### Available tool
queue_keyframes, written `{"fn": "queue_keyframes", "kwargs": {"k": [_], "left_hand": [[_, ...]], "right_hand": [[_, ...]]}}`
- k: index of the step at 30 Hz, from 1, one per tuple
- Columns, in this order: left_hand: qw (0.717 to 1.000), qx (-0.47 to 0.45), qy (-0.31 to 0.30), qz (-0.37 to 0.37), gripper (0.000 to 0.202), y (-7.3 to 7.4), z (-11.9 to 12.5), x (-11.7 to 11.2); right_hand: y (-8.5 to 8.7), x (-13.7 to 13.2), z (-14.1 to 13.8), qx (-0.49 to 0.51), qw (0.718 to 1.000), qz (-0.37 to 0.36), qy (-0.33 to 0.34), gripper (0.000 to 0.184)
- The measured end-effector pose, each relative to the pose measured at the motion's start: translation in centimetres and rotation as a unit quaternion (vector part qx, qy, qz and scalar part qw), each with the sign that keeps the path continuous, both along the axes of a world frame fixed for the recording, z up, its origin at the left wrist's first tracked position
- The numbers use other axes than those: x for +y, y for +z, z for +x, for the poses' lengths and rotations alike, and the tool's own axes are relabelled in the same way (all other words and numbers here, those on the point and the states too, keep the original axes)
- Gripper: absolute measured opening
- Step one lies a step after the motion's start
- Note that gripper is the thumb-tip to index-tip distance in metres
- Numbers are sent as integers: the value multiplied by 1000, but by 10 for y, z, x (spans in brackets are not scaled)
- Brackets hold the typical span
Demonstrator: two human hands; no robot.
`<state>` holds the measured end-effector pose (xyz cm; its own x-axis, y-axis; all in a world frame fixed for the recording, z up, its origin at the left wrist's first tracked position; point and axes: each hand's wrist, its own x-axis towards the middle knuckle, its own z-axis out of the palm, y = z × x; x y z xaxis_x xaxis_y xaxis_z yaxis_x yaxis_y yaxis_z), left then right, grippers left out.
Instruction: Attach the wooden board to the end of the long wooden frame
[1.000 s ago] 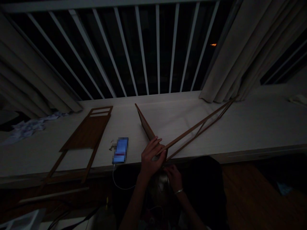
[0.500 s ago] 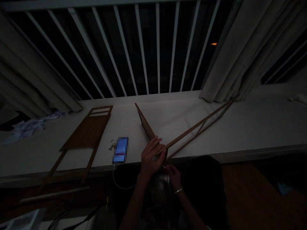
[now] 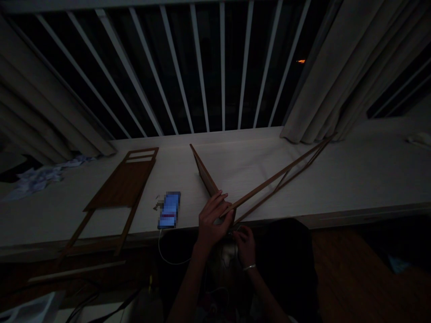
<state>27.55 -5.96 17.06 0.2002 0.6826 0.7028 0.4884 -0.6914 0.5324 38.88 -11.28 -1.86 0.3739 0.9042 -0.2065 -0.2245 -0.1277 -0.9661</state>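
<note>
Your left hand (image 3: 213,222) is clenched right now, fingers wrapped around the near end of the wooden frame (image 3: 206,178), just at the near edge of the ledge (image 3: 242,166). Your right hand (image 3: 244,244), with a bangle (image 3: 249,267) on its wrist, sits just below and to the right, fingers curled at that same near end; it's too dark to tell whether it's gripping anything. The frame stands in a tilted V, one arm running far left to a point, the other made of thin rails stretching far right toward the right curtain (image 3: 313,76). To the left of your hands lies a phone (image 3: 169,211), its screen blurred, with a white cable (image 3: 164,253) dropping off the near edge. Further left, a second wooden frame (image 3: 121,186) lies flat on the ledge, its rails poking over the near edge, and beyond it sits a crumpled sheet (image 3: 35,179) by the left curtain (image 3: 43,103). Along the far side runs a white railing (image 3: 176,72), dark night behind it.
</note>
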Motion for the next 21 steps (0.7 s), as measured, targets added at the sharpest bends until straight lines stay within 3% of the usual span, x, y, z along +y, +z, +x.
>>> {"fn": "queue_keyframes", "kwargs": {"k": [5, 9, 13, 21], "left_hand": [[1000, -8, 2, 2, 15, 0, 1, 0], [1000, -9, -3, -3, 16, -1, 0, 0], [1000, -7, 1, -3, 15, -1, 0, 0], [1000, -7, 0, -6, 16, -1, 0, -1]], "right_hand": [[1, 0, 2, -85, 996, 20, 19, 28], [7, -2, 2, -184, 981, 52, 18, 25], [9, -4, -1, -217, 974, 65, 19, 25], [12, -8, -12, -91, 995, 12, 35, 33]]}}
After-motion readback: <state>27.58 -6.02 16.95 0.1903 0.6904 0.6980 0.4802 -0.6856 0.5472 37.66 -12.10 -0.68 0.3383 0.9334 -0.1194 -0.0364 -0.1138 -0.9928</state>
